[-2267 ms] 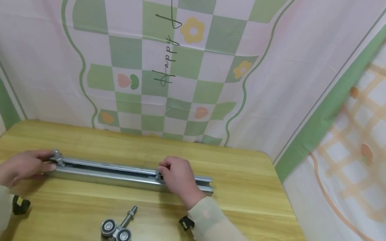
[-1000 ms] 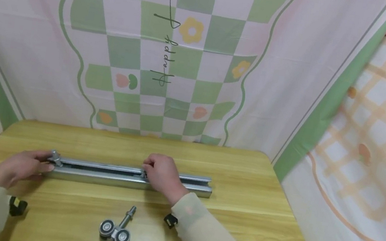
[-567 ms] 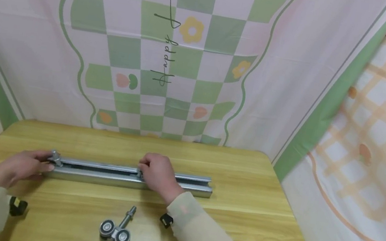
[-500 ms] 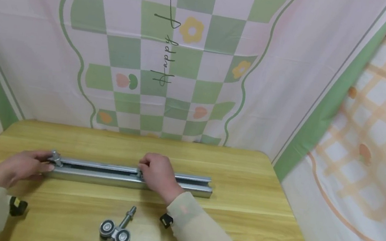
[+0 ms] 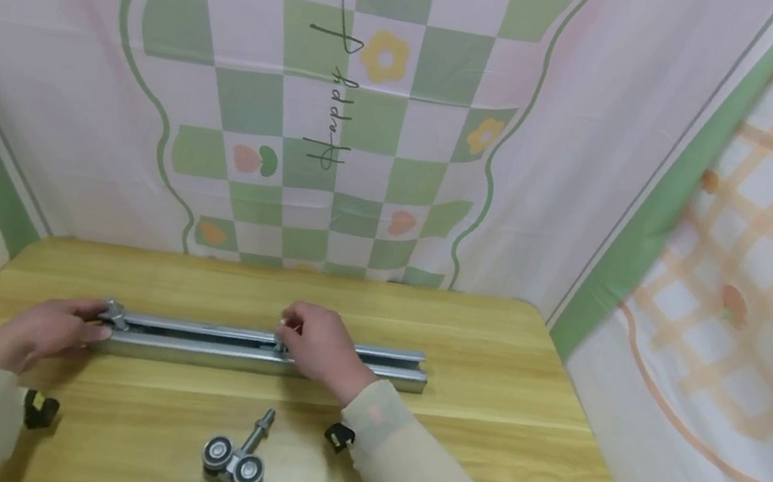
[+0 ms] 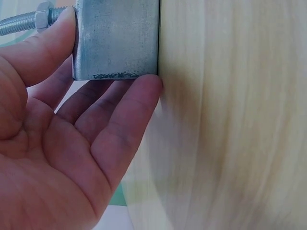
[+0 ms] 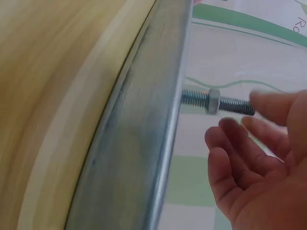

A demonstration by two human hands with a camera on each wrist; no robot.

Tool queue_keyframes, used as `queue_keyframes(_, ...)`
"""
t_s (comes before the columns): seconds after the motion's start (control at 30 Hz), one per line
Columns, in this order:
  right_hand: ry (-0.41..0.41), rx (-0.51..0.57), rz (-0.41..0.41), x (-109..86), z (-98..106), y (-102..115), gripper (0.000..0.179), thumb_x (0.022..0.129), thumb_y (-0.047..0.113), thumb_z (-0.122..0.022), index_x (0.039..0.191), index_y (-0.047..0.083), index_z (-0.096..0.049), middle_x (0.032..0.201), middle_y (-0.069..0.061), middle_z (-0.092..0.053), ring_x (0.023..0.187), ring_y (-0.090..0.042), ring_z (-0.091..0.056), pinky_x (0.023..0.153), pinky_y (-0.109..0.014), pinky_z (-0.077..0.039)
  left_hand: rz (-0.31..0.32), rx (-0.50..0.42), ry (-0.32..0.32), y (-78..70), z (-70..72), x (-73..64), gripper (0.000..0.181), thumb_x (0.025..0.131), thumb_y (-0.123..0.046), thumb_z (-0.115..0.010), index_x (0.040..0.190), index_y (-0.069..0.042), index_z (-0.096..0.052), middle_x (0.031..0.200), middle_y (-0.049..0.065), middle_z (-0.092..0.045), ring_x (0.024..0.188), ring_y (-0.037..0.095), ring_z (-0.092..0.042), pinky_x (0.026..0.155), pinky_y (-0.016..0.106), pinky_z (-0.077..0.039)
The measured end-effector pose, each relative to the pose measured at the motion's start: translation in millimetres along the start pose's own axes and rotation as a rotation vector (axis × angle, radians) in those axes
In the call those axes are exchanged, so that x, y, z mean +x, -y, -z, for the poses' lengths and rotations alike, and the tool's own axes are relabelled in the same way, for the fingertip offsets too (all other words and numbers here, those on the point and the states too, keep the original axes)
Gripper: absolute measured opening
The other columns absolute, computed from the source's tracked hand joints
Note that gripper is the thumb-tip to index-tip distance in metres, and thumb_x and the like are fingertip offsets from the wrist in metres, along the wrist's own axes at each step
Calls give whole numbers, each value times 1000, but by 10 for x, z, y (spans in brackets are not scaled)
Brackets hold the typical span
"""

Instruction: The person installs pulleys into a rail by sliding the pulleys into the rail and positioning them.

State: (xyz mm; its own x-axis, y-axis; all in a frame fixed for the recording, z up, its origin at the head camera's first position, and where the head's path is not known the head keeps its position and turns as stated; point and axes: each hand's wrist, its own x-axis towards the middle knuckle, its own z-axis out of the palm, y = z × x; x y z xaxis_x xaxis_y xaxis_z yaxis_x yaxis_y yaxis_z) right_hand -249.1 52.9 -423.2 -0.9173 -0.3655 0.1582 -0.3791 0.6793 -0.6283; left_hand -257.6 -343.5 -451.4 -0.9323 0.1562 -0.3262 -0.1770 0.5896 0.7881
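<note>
A steel C-shaped track rail (image 5: 201,357) lies across the wooden table, slot facing up. My left hand (image 5: 48,327) grips its left end, thumb at the upper edge by a threaded bolt with a nut (image 6: 42,18) standing up from the slot. Midway along, my right hand (image 5: 325,349) is at a second upright bolt (image 7: 235,105), also with a nut. Its thumb is right at the bolt's tip, the other fingers loosely bent beside it, with a gap between thumb and forefinger. Whatever carries these bolts inside the rail is hidden.
A loose four-wheeled roller trolley (image 5: 233,463) with a bolt lies on the table (image 5: 474,457) in front of the rail. Patterned cloth (image 5: 374,129) hangs behind and at both sides of the table.
My right hand has slid the second bolt leftward along the rail to about its middle. Its fingers have just loosened from the bolt. My left hand has stayed at the rail's end.
</note>
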Motion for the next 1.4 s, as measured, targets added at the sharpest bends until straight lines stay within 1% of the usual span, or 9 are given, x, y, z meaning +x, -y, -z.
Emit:
queue_keyframes(0.1,31,12,-28,-42,70,-56,37,101,31,-60,131,9,-61,115,-1,-66,98,-12,-61,78,-28,-55,3,0,-1,-4,-8,11,75,96,-20,-67,150,11,-24,149,42,-22,118,42,-53,90,43,-56)
queue_keyframes(0.2,28,20,-37,-102,156,-124,39,102,33,-58,133,9,-60,119,-2,-65,101,-13,-61,82,-30,-55,4,6,-3,-25,-11,9,73,97,-19,-66,149,11,-25,149,42,-22,119,44,-52,90,44,-56)
queue_keyframes(0.37,39,62,-49,-244,266,-209,34,100,28,-60,128,9,-64,111,3,-66,98,-12,-60,83,-29,-55,10,13,-8,-53,-14,-1,72,97,-18,-65,149,11,-26,149,42,-22,118,44,-52,89,45,-56)
queue_keyframes(0.53,94,94,-22,-419,287,-207,27,99,23,-63,120,8,-67,101,7,-65,94,-11,-60,82,-29,-54,17,10,-11,-27,-14,-3,73,96,-19,-67,150,10,-26,149,41,-22,119,44,-51,89,43,-56)
queue_keyframes(0.73,168,96,-11,-563,235,-161,24,98,23,-65,116,8,-70,96,11,-65,89,-7,-60,80,-27,-54,14,1,-6,-9,-16,-7,75,96,-20,-67,150,10,-25,150,41,-20,122,48,-48,90,44,-56)
queue_keyframes(0.93,222,71,-9,-617,128,-200,28,98,26,-65,117,7,-72,99,9,-69,88,-4,-61,80,-24,-53,26,-2,-5,-12,-18,-5,76,96,-20,-67,150,10,-23,151,40,-19,126,51,-44,92,47,-54)
queue_keyframes(1.17,260,36,-24,-658,18,-227,27,98,25,-63,117,9,-73,91,10,-69,76,-4,-59,76,-27,-53,32,-7,-9,-10,-22,-13,76,96,-21,-66,151,9,-23,151,40,-19,127,52,-42,93,49,-53)
queue_keyframes(1.27,276,70,-58,-673,-34,-234,31,97,25,-64,121,6,-70,93,9,-69,77,-3,-60,78,-27,-54,31,-14,-8,-11,-21,-8,76,97,-21,-66,151,9,-23,152,39,-19,127,52,-42,93,50,-53)
queue_keyframes(1.4,303,207,-128,-695,-99,-233,36,96,22,-66,124,1,-66,88,8,-68,73,-9,-63,67,-27,-56,33,-13,-11,-5,-22,6,75,97,-20,-66,151,10,-23,152,39,-19,127,52,-42,93,49,-53)
